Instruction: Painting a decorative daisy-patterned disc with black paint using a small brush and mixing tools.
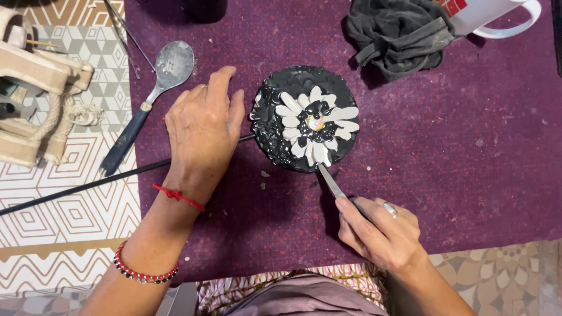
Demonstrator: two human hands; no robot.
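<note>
Right hand: the right hand [380,231] is closed in a narrow pinch round the handle of a thin metal tool [331,182], with a ring on one finger.
Tool tip: the blade points up and left, and its tip meets the lower edge of the black disc [275,140], just under the white petals.
Left hand: the left hand [204,130] lies palm down, fingers loosely spread and gripping nothing. It rests over a long black rod [88,186], and its fingertips lie just beside the disc's left rim; whether they touch it cannot be told.
Wrist: a red thread and a red and black bead bracelet sit on the left forearm.
Disc: round, black and glossy, it bears a white flower [316,124] with a small shiny centre. It lies flat on the purple cloth [468,146].
Spoon: a metal spoon [152,88] with a dark handle lies left of the left hand, well apart from the disc.
Rag: a crumpled dark rag [398,35] lies above the disc.
Mug: a white mug [497,17] stands just beside the rag.
</note>
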